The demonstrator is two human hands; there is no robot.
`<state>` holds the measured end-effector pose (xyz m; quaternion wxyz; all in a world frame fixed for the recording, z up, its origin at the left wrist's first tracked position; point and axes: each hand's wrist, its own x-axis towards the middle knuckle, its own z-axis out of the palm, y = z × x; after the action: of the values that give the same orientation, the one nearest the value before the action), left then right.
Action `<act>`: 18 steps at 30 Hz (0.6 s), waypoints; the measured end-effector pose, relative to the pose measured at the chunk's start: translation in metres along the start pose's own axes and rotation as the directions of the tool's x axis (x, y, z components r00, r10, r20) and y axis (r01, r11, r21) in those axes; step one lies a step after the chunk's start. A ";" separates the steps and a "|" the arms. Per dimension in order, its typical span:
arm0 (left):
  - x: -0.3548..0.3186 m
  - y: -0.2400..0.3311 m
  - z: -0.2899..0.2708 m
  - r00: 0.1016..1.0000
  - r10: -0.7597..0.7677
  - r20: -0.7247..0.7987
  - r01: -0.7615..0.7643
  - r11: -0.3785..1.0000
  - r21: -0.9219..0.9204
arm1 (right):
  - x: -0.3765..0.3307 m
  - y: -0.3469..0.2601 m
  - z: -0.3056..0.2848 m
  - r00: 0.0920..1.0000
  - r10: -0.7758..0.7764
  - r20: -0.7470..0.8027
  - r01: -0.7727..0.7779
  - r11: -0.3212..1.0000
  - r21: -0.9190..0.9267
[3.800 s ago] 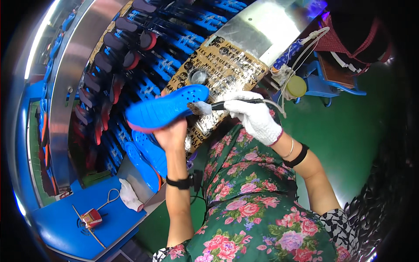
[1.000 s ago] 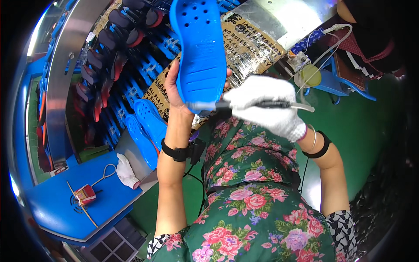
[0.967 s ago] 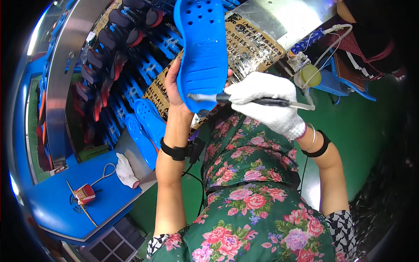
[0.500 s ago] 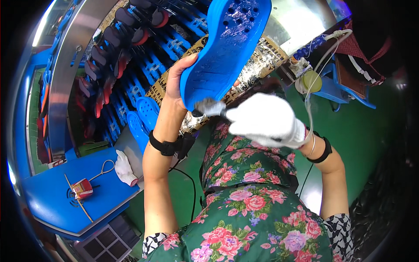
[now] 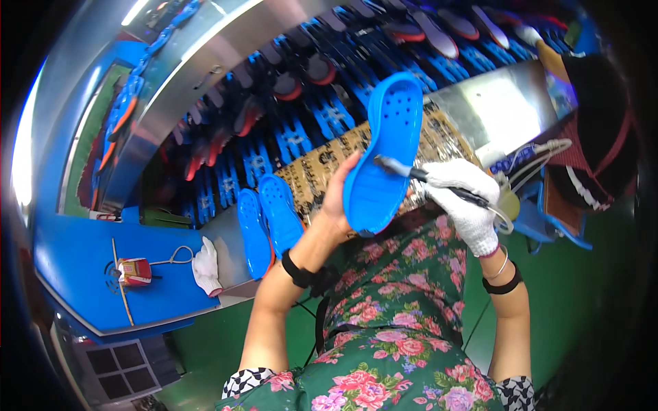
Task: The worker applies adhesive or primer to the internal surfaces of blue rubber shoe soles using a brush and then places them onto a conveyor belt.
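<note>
My left hand [image 5: 340, 198] holds up a bright blue shoe sole [image 5: 385, 157], gripping its lower end with the hollow side facing me. My right hand [image 5: 464, 200], in a white knit glove, grips a dark-handled brush [image 5: 432, 181] whose tip touches the sole's right rim. Two more blue soles [image 5: 269, 219] lie side by side on the bench edge just left of my left wrist. A black band sits on each wrist.
A conveyor of blue racks [image 5: 308, 116] carrying dark and red soles runs behind the work surface. A patterned mat [image 5: 322, 168] covers the bench. A spare white glove [image 5: 205, 267] and a small red box [image 5: 135, 271] lie on the blue table at left. Another person in dark clothing [image 5: 593, 137] is at right.
The sole has turned from flat to upright and then tilted right, and the brush has moved from its lower end up along its right rim.
</note>
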<state>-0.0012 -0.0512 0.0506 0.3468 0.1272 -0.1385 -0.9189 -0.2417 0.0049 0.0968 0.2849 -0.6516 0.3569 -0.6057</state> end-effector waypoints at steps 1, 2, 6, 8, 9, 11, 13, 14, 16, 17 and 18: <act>-0.003 -0.005 0.010 1.000 0.010 0.002 -0.010 1.000 -0.016 | 0.008 0.001 -0.001 0.994 -0.110 -0.023 0.107 0.988 -0.113; -0.005 -0.008 0.012 1.000 -0.008 0.016 0.009 0.995 -0.096 | 0.016 0.001 -0.001 0.974 -0.221 -0.038 0.207 0.952 -0.226; -0.033 -0.002 0.014 0.999 0.034 0.000 -0.034 0.994 -0.100 | 0.019 -0.016 0.014 0.994 -0.083 0.075 0.076 0.994 0.084; -0.056 0.007 0.023 0.992 0.125 0.036 -0.120 0.985 -0.124 | 0.019 -0.028 0.006 0.959 0.260 0.115 -0.282 0.916 0.286; -0.062 0.016 0.033 0.979 0.172 0.105 -0.169 0.985 -0.033 | 0.016 -0.026 0.001 0.956 0.293 0.036 -0.278 0.852 0.444; -0.080 0.043 0.063 0.953 0.228 0.198 -0.270 0.938 0.219 | 0.013 -0.014 -0.011 0.926 0.367 -0.086 -0.227 0.726 0.649; -0.102 0.077 0.083 0.881 0.298 0.367 -0.400 0.884 0.242 | 0.015 -0.002 -0.011 0.896 0.423 -0.134 -0.201 0.656 0.728; -0.111 0.093 0.094 0.820 0.344 0.458 -0.470 0.861 0.195 | 0.014 0.009 -0.009 0.906 0.399 -0.140 -0.175 0.656 0.735; -0.115 0.139 0.125 0.723 0.409 0.556 -0.560 0.819 0.125 | 0.013 0.018 -0.003 0.883 0.458 -0.103 -0.230 0.615 0.754; -0.116 0.155 0.158 0.709 0.453 0.540 -0.588 0.803 0.099 | 0.009 0.012 -0.003 0.883 0.459 -0.102 -0.211 0.580 0.787; -0.118 0.180 0.173 0.694 0.511 0.507 -0.614 0.788 0.047 | 0.007 0.018 0.001 0.881 0.468 -0.062 -0.244 0.564 0.789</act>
<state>0.1358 -0.0733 0.2898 0.5528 -0.1107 -0.3477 -0.7492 -0.2423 -0.0114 0.0862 0.5986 -0.2963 0.2282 -0.7084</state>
